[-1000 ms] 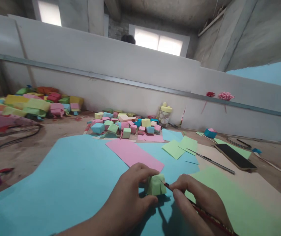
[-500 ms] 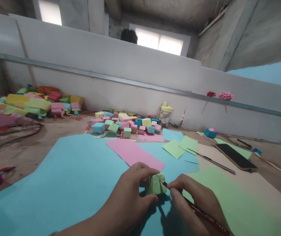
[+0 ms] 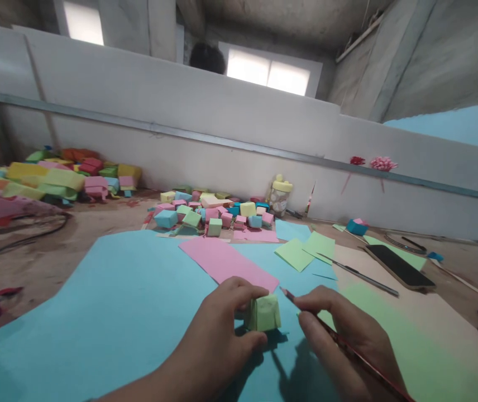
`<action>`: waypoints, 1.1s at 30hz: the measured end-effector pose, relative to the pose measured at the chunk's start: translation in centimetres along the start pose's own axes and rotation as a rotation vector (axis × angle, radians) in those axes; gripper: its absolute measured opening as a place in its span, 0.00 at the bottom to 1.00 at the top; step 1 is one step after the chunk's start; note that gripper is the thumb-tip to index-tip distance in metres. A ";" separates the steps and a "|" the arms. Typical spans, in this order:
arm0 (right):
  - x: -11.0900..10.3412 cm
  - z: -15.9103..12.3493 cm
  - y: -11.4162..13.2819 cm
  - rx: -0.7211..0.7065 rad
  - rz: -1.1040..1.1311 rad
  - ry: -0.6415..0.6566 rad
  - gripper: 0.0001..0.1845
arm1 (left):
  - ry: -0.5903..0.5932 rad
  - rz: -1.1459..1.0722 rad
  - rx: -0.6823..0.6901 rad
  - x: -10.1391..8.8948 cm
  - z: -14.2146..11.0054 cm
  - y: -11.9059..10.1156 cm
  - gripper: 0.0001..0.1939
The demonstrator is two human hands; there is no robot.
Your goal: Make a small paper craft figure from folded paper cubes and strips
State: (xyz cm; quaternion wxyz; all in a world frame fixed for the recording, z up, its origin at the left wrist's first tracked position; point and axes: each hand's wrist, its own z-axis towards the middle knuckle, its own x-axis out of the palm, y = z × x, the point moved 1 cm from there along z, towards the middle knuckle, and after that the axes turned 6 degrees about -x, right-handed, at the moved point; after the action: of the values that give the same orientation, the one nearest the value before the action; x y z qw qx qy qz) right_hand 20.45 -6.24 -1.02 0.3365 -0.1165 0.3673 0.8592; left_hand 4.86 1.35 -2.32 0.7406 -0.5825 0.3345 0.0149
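My left hand (image 3: 218, 329) grips a small light-green folded paper box (image 3: 266, 312) between thumb and fingers, just above a large blue paper sheet (image 3: 130, 296). Faint marks show on the box's top. In my right hand (image 3: 348, 335) is a dark red pencil (image 3: 339, 340), held in a writing grip. Its sharpened tip points up and left, close to the box's upper right corner and apart from it. A pink paper sheet (image 3: 226, 262) lies just beyond the left hand.
Several small paper cubes (image 3: 214, 215) crowd the board's foot, beside a yellow-lidded jar (image 3: 280, 195). Larger paper pieces (image 3: 50, 173) heap at far left, near a pink glue gun (image 3: 0, 206). Rightward lie green squares (image 3: 295, 254), a thin metal tool (image 3: 360, 274) and a phone (image 3: 398, 265).
The pencil tip has lifted off the green box and moved up, with my right hand shifting slightly right. My left hand keeps its hold on the box. The head behind the board moved left.
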 end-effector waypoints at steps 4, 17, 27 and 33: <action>0.2 -0.2 0.0 -0.095 0.052 0.062 0.06 | 0.005 0.021 0.005 -0.2 -0.1 -0.2 0.23; 0.6 -0.4 -0.5 -0.109 0.045 0.131 0.07 | 0.015 0.001 0.003 -0.2 -0.1 -0.4 0.22; 0.9 -0.4 -0.6 -0.113 0.025 0.150 0.09 | 0.005 0.005 0.010 -0.2 -0.3 -0.3 0.22; 0.8 -0.4 -0.6 -0.098 0.018 0.147 0.08 | 0.014 0.006 0.005 -0.2 -0.1 -0.4 0.23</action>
State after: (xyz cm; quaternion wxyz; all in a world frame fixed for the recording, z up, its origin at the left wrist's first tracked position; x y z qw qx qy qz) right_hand 20.24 -5.78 -1.97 0.2946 -0.1924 0.3497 0.8683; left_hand 4.81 1.22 -1.84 0.7396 -0.5797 0.3416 0.0124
